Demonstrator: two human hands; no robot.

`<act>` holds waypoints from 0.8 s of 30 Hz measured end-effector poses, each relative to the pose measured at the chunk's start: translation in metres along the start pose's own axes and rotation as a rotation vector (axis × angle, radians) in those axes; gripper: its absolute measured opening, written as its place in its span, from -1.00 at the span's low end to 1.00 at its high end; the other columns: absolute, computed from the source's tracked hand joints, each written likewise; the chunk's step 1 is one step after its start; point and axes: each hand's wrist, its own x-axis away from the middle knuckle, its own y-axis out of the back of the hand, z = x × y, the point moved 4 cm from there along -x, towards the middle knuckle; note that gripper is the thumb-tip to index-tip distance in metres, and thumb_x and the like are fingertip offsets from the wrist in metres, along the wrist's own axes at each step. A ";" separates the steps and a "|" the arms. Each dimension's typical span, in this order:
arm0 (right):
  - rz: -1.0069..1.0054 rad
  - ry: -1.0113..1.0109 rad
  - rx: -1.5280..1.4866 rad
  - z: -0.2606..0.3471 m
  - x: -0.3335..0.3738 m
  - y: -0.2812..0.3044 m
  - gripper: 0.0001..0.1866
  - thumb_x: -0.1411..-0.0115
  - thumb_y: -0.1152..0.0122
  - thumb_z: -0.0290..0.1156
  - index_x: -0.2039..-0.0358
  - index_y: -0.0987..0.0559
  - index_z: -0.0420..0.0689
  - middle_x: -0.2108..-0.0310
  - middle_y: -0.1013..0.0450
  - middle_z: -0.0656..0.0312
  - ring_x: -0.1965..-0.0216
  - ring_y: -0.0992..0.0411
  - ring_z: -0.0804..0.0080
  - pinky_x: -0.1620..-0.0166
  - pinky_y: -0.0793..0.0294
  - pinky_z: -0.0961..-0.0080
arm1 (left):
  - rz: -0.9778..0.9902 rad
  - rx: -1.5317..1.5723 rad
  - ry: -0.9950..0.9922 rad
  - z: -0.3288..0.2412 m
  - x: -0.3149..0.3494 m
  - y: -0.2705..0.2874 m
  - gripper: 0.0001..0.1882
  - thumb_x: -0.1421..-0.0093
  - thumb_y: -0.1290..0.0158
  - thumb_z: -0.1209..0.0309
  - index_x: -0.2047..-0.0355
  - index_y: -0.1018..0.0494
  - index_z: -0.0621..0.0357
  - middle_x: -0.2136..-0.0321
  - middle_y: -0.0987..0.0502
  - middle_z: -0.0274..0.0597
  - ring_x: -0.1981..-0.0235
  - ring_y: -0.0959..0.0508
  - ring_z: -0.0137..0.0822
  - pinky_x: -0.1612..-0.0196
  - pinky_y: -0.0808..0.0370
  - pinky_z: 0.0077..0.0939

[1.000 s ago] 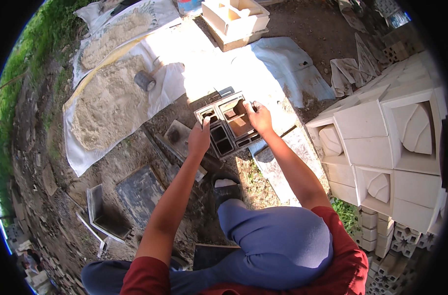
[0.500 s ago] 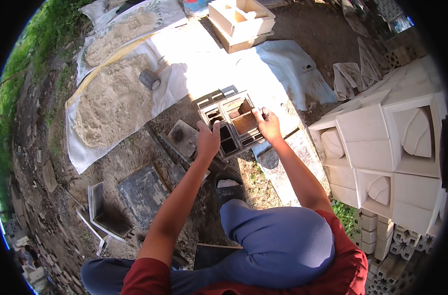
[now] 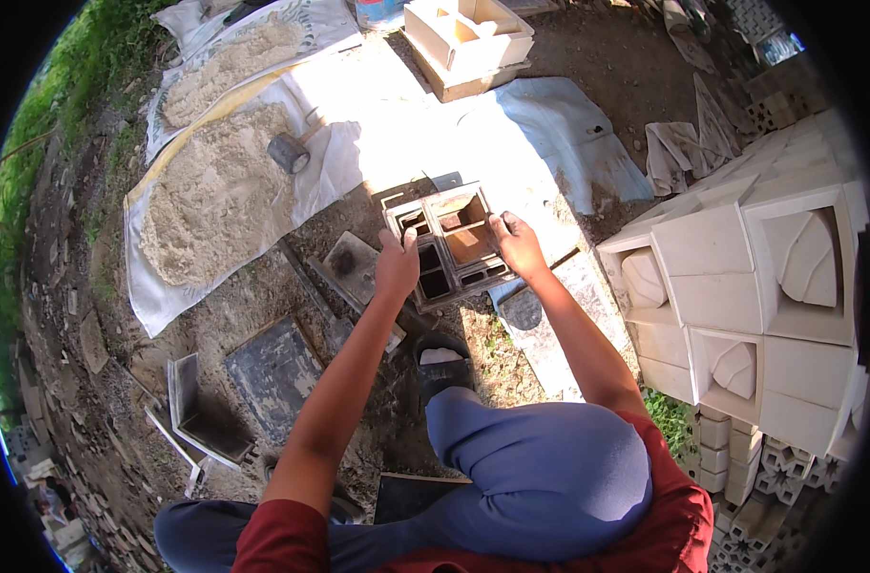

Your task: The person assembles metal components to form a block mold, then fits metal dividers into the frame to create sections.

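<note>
Both my hands grip a rectangular block mould (image 3: 441,286) with several open compartments, in front of my raised knee. Fingers of my left hand (image 3: 398,265) are closed on its left side, the thumb on top of the rim. My right hand (image 3: 517,244) is closed on the right edge, knuckles up. Inside the larger compartment I see a rusty brown surface, while the smaller ones look dark. What lies under the mould is mostly hidden.
A mallet (image 3: 288,153) rests by a powder heap (image 3: 215,196) on a white sheet. Metal plates (image 3: 274,372) and an angled frame (image 3: 206,420) lie at left. Pale blocks (image 3: 707,306) are stacked at right; a white box-shaped piece (image 3: 468,38) stands at the back.
My left hand has shifted slightly left along the mould's side. The mould sits at a slightly different angle; my right hand stays on its right edge.
</note>
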 end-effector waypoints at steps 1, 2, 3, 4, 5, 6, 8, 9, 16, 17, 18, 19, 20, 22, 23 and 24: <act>-0.005 0.029 -0.027 0.008 0.001 -0.003 -0.59 -0.39 -0.10 -0.12 0.32 -0.56 -0.28 0.47 -0.53 0.06 0.42 -0.40 0.28 0.23 -0.43 0.31 | -0.021 0.001 0.015 0.003 0.000 0.002 -0.44 -0.45 0.20 -0.01 0.00 -0.11 0.36 0.35 -0.54 0.49 0.26 -0.53 0.48 0.25 -0.40 0.25; 0.000 0.033 -0.033 0.007 -0.001 -0.008 -0.59 -0.39 -0.10 -0.12 0.32 -0.56 -0.28 0.47 -0.53 0.06 0.42 -0.40 0.28 0.23 -0.43 0.31 | -0.043 0.002 0.031 0.007 0.000 0.004 -0.46 -0.47 0.27 0.00 -0.01 -0.11 0.35 0.34 -0.54 0.48 0.25 -0.52 0.50 0.24 -0.38 0.27; 0.024 -0.021 -0.053 -0.001 -0.007 -0.010 -0.59 -0.40 -0.09 -0.12 0.28 -0.57 -0.28 0.42 -0.55 0.06 0.36 -0.44 0.27 0.18 -0.44 0.32 | -0.047 0.003 0.026 0.006 -0.003 0.005 -0.46 -0.47 0.27 0.00 -0.01 -0.11 0.35 0.34 -0.54 0.48 0.25 -0.52 0.50 0.24 -0.38 0.27; 0.048 -0.080 -0.070 -0.011 -0.009 -0.011 -0.59 -0.41 -0.07 -0.12 0.23 -0.58 -0.28 0.36 -0.58 0.05 0.31 -0.47 0.27 0.12 -0.44 0.34 | -0.033 0.044 0.014 0.005 -0.002 0.003 -0.47 -0.48 0.33 -0.01 -0.01 -0.12 0.32 0.33 -0.54 0.47 0.25 -0.51 0.51 0.25 -0.37 0.28; 0.045 -0.080 -0.067 -0.018 -0.015 -0.009 -0.59 -0.41 -0.07 -0.12 0.23 -0.58 -0.28 0.36 -0.58 0.05 0.31 -0.47 0.27 0.12 -0.44 0.34 | -0.020 0.085 0.003 0.004 -0.002 0.001 -0.48 -0.49 0.39 -0.01 -0.02 -0.12 0.29 0.32 -0.54 0.47 0.26 -0.50 0.52 0.25 -0.36 0.30; 0.111 -0.176 -0.132 -0.025 -0.022 -0.009 -0.59 -0.40 -0.08 -0.12 0.13 -0.58 -0.27 0.27 -0.59 0.01 0.22 -0.49 0.24 0.05 -0.44 0.35 | -0.018 0.088 0.002 0.002 -0.002 -0.001 -0.48 -0.49 0.39 -0.01 -0.02 -0.12 0.29 0.32 -0.54 0.47 0.26 -0.50 0.52 0.25 -0.36 0.30; 0.171 -0.272 -0.192 -0.035 -0.031 -0.009 -0.57 -0.40 -0.08 -0.11 0.03 -0.57 -0.25 0.17 -0.60 -0.03 0.13 -0.52 0.21 -0.02 -0.43 0.36 | -0.046 0.140 0.027 -0.004 -0.002 -0.006 -0.50 -0.49 0.43 0.00 0.02 -0.17 0.24 0.24 -0.51 0.48 0.21 -0.48 0.53 0.21 -0.33 0.32; 0.041 -0.131 -0.066 -0.026 -0.036 -0.009 -0.54 -0.40 -0.08 -0.10 -0.04 -0.54 -0.25 0.10 -0.58 -0.06 0.05 -0.51 0.19 -0.07 -0.41 0.35 | -0.049 0.139 0.028 -0.004 -0.003 -0.005 -0.50 -0.49 0.43 0.00 0.02 -0.17 0.24 0.24 -0.51 0.48 0.21 -0.48 0.53 0.21 -0.33 0.32; 0.082 -0.083 -0.188 0.000 -0.072 -0.013 -0.34 -0.41 -0.04 -0.01 -0.27 -0.34 -0.32 -0.23 -0.34 -0.16 -0.30 -0.25 0.10 -0.28 -0.25 0.34 | -0.050 0.481 0.067 0.010 -0.039 -0.018 -0.48 -0.47 0.28 0.00 0.00 -0.33 0.28 -0.05 -0.42 0.15 -0.10 -0.40 0.04 -0.11 -0.31 -0.14; 0.133 -0.167 -0.335 -0.010 -0.074 -0.007 -0.28 -0.41 -0.04 0.02 -0.33 -0.26 -0.33 -0.33 -0.22 -0.18 -0.41 -0.11 0.09 -0.35 -0.16 0.34 | -0.053 0.653 0.180 0.000 -0.037 -0.029 -0.50 -0.47 0.23 0.02 0.01 -0.35 0.28 -0.04 -0.42 0.03 -0.08 -0.40 -0.07 -0.11 -0.30 -0.21; 0.160 -0.169 -0.354 0.009 -0.068 -0.019 -0.28 -0.41 -0.04 0.02 -0.33 -0.26 -0.33 -0.33 -0.22 -0.18 -0.41 -0.11 0.09 -0.35 -0.16 0.34 | -0.078 0.634 0.192 0.011 -0.035 -0.019 -0.50 -0.47 0.23 0.02 0.01 -0.35 0.28 -0.04 -0.42 0.03 -0.08 -0.40 -0.07 -0.11 -0.30 -0.21; 0.258 -0.340 -0.320 0.043 -0.053 -0.038 -0.26 -0.40 -0.04 0.05 -0.34 -0.25 -0.30 -0.35 -0.21 -0.16 -0.41 -0.10 0.10 -0.34 -0.17 0.32 | -0.163 0.708 0.191 0.029 -0.032 0.002 -0.55 -0.47 0.20 0.06 0.05 -0.37 0.25 0.06 -0.44 -0.09 0.03 -0.40 -0.17 -0.04 -0.32 -0.24; 0.328 -0.503 -0.258 0.062 -0.044 -0.039 -0.24 -0.39 -0.05 0.07 -0.35 -0.23 -0.27 -0.36 -0.19 -0.13 -0.41 -0.09 0.12 -0.33 -0.18 0.30 | -0.224 0.805 0.172 0.033 -0.032 0.011 -0.60 -0.47 0.16 0.10 0.10 -0.39 0.23 0.17 -0.45 -0.21 0.14 -0.40 -0.27 0.03 -0.34 -0.28; 0.270 -0.407 -0.220 0.021 -0.068 -0.020 -0.20 -0.35 -0.08 0.14 -0.30 -0.28 -0.31 -0.28 -0.27 -0.15 -0.30 -0.21 0.08 -0.25 -0.27 0.22 | -0.153 0.865 0.109 0.010 -0.037 -0.008 -0.63 -0.47 0.15 0.12 0.15 -0.40 0.21 0.25 -0.41 -0.27 0.22 -0.36 -0.34 0.09 -0.33 -0.34; 0.249 -0.319 -0.198 0.005 -0.078 -0.015 -0.16 -0.31 -0.11 0.20 -0.25 -0.32 -0.34 -0.20 -0.36 -0.16 -0.20 -0.32 0.04 -0.18 -0.36 0.13 | -0.108 0.900 0.063 0.003 -0.037 -0.016 -0.65 -0.47 0.13 0.13 0.19 -0.40 0.19 0.33 -0.38 -0.33 0.31 -0.31 -0.42 0.15 -0.33 -0.40; 0.252 -0.326 -0.196 0.003 -0.080 -0.016 -0.16 -0.31 -0.11 0.20 -0.25 -0.32 -0.34 -0.20 -0.36 -0.16 -0.20 -0.32 0.04 -0.18 -0.36 0.13 | -0.108 0.900 0.071 0.001 -0.035 -0.015 -0.65 -0.47 0.13 0.13 0.19 -0.40 0.19 0.33 -0.38 -0.33 0.31 -0.31 -0.42 0.15 -0.33 -0.40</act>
